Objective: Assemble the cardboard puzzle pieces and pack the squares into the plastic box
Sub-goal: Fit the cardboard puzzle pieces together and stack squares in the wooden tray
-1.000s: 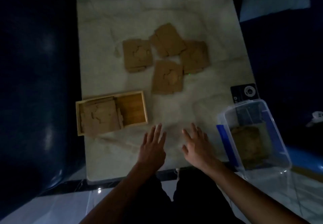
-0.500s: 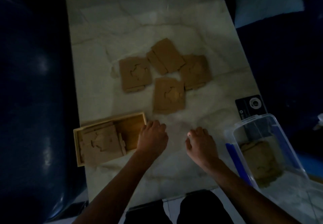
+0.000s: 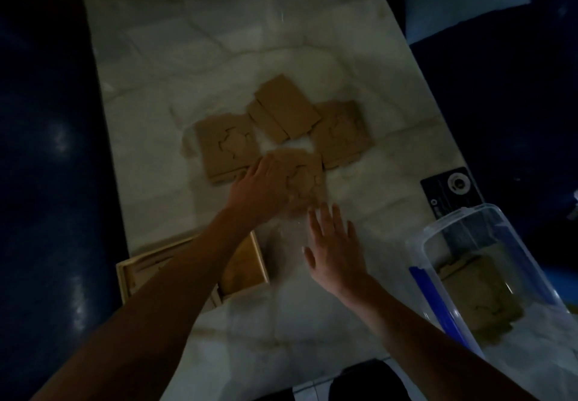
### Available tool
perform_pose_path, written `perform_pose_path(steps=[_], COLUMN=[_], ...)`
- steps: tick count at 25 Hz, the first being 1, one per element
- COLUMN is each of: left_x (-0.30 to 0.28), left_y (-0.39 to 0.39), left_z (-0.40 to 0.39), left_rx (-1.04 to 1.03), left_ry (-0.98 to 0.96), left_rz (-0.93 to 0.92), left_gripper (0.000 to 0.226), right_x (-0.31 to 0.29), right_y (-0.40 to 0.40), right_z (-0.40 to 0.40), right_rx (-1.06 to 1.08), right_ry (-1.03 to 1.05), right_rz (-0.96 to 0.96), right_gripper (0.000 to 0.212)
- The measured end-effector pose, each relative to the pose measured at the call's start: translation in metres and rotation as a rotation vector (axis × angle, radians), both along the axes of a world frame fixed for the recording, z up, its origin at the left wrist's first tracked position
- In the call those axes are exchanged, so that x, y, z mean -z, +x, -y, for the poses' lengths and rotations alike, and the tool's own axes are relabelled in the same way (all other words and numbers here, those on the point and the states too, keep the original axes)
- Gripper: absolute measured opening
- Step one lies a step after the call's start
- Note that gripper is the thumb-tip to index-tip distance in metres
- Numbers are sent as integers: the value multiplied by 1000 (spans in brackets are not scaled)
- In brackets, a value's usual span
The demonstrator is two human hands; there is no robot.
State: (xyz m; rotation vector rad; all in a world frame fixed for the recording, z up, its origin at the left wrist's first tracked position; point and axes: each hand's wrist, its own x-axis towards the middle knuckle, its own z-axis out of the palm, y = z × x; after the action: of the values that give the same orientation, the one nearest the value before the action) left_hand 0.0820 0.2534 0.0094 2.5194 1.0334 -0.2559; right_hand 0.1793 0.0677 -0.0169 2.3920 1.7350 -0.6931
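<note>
Both hands reach out over a pale marble table (image 3: pixel 200 66) in dim light. Nearest, the right hand (image 3: pixel 336 252) lies flat and palm-down with its fingers spread, holding nothing, just short of the nearest cardboard square (image 3: pixel 305 175). Beside it, the left forearm crosses over a wooden tray (image 3: pixel 261 260) that sits at the table's near left and holds more cardboard, mostly hidden by the arm. At the near right stands the clear plastic box (image 3: pixel 438 232), lid off, with a blue strip along its near wall and a cardboard square (image 3: pixel 478 294) already lying in its bottom. Just beyond the box lies a black card (image 3: pixel 444 191). Further out, the left hand (image 3: pixel 266 186) rests on the nearest cardboard square, fingers curled over its left edge; whether it grips or only presses, I cannot tell. Beyond that, three more squares lie close around it: a left square (image 3: pixel 226 146), a right square (image 3: pixel 342 133), and farthest, a tilted square (image 3: pixel 283 108) overlapping its neighbours.
</note>
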Motion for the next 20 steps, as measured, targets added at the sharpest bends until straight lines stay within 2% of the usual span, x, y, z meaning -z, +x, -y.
perform_pose_path(steps=[4, 7, 14, 17, 20], left_x=[9, 17, 20, 11, 2], left_y=[13, 20, 17, 14, 13], left_z=[-21, -30, -25, -30, -36], left_rx=[50, 121, -150, -288, -258], left_ry=[-104, -63, -89, -83, -173], left_rz=[-55, -122, -44, 53, 108], left_gripper=[69, 58, 57, 44, 29], right_x=[12, 16, 18, 18, 15], right_y=[-1, 0, 3, 3, 5], right_z=[-4, -2, 5, 6, 9], right_rx=[-6, 7, 49, 42, 36], right_ry=[-16, -1, -28, -68, -89], right_rz=[-9, 8, 40, 31, -1], right_gripper=[79, 79, 79, 81, 80])
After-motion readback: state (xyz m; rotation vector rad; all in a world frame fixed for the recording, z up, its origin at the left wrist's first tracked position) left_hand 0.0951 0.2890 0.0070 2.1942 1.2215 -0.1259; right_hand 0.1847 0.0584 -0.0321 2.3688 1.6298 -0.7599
